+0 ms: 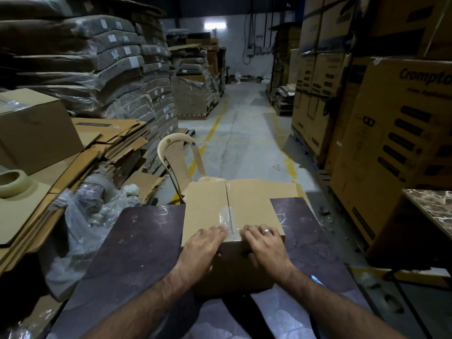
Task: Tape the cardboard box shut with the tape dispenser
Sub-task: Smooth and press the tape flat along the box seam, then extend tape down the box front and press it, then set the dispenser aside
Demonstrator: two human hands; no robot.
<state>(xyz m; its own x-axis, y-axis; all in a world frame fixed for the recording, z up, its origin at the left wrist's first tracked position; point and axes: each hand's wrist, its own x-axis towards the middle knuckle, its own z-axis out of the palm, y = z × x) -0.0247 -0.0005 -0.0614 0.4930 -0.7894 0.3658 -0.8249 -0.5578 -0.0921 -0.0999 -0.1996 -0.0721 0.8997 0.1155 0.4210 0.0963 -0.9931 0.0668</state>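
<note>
A brown cardboard box (208,206) stands on a dark table (137,241) in front of me, its top flaps closed along a centre seam. Clear tape (226,216) lies crinkled along the near part of that seam and folds over the near edge. My left hand (204,248) lies flat on the left flap at the near edge, fingers spread toward the tape. My right hand (263,245), wearing a ring, presses flat on the right flap beside the seam. Neither hand holds anything. A roll of tape (12,182) sits on flattened cardboard at the far left. No dispenser is visible.
A beige plastic chair (176,155) stands just beyond the box. Flattened cartons (102,148) and crumpled plastic wrap (80,223) pile up at the left. Tall stacked printed boxes (391,143) line the right. A marble-topped surface (433,206) juts in at right. A concrete aisle (244,133) runs ahead.
</note>
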